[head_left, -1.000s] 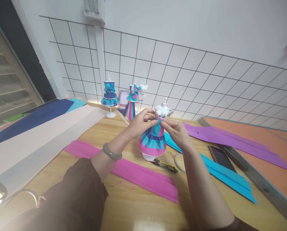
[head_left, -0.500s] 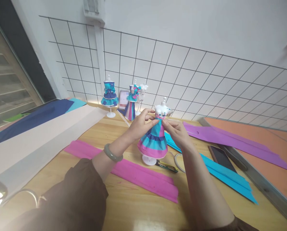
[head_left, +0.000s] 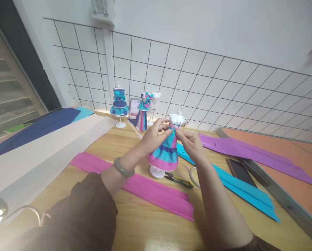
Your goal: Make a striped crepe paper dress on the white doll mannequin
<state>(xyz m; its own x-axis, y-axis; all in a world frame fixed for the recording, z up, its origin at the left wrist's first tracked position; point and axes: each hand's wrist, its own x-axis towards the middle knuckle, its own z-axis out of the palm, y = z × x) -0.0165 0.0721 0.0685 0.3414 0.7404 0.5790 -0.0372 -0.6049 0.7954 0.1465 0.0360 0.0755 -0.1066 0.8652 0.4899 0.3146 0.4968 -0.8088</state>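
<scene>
A small white dress-form mannequin [head_left: 177, 119] leans to the right between my hands, its round base at the lower left. It wears a paper-like dress [head_left: 164, 153] in teal, pink and dark blue, with a ruffled skirt. My left hand [head_left: 156, 135] grips the bodice from the left, thumb in front and fingers partly hidden behind the form. My right hand [head_left: 191, 142] pinches the bodice's right edge between thumb and finger. Below the skirt, scissors [head_left: 169, 176] and a yellow-black utility knife [head_left: 183, 182] lie beside the base, next to a roll of tape [head_left: 194, 176].
A pink strip [head_left: 156, 195], a blue strip [head_left: 244, 188] and a purple strip [head_left: 250, 153] lie on the wooden table [head_left: 135, 223]. A phone [head_left: 241, 171] rests at right. Behind stand other mannequins [head_left: 118, 103], before a wire grid [head_left: 169, 69]. Large sheets [head_left: 54, 139] cover the left side.
The mannequin has tilted: its base and skirt have swung left while its top shifted slightly right. More of the scissors shows beside the base. Both hands keep nearly the same place.
</scene>
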